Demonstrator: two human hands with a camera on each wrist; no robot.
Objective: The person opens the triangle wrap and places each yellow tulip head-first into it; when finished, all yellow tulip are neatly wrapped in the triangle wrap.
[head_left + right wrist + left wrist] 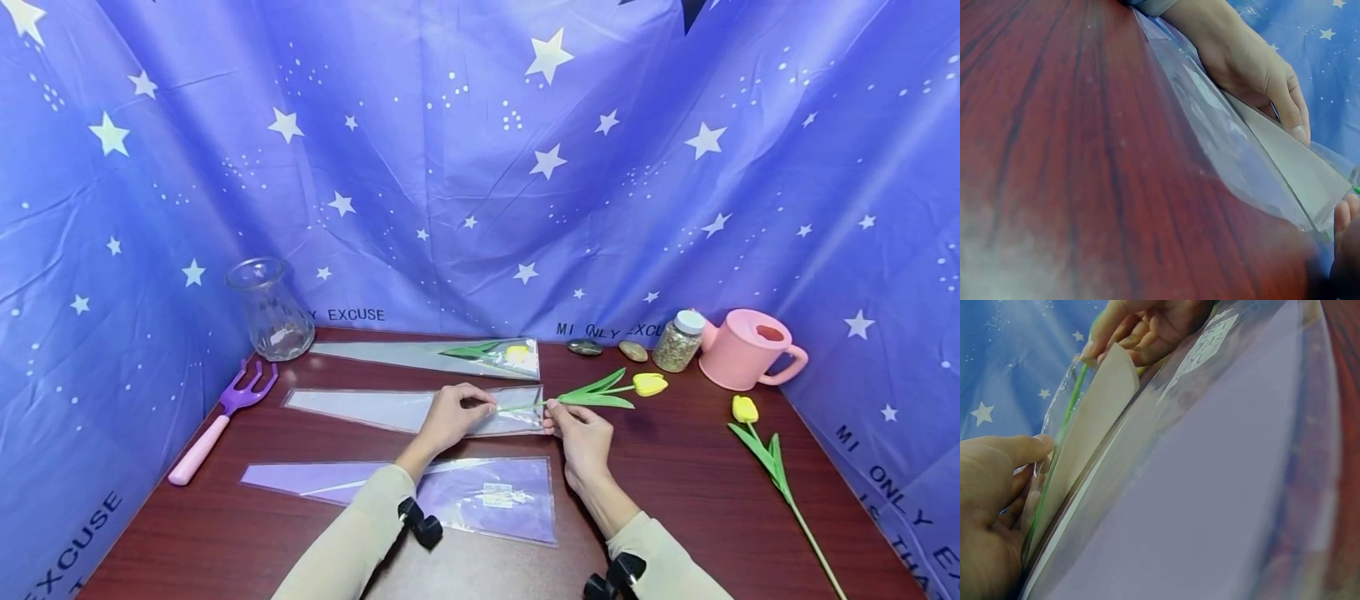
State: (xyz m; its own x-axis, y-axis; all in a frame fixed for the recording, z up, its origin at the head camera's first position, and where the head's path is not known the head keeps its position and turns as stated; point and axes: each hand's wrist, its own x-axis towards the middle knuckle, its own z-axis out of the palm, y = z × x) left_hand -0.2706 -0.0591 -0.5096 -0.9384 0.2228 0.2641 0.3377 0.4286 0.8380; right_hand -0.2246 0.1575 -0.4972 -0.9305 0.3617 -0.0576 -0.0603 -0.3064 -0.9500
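A yellow artificial tulip (649,384) lies with its stem running leftward into the mouth of the middle flower sleeve (345,405), which is clear with a whitish backing. My right hand (587,440) pinches the stem by that mouth, below the green leaves. With thumb and fingers, my left hand (453,415) pinches the sleeve's clear film farther left. In the left wrist view the green stem (1072,403) passes inside the film, between both hands. The bloom is outside the sleeve. In the right wrist view, most of the right hand is cut off.
Behind lies a sleeve (375,355) with a tulip inside; in front, a purple sleeve (480,493). A glass vase (277,321) and purple hand fork (217,425) are left. Right are stones (633,351), a jar (678,346), a pink watering can (742,350) and another tulip (776,467).
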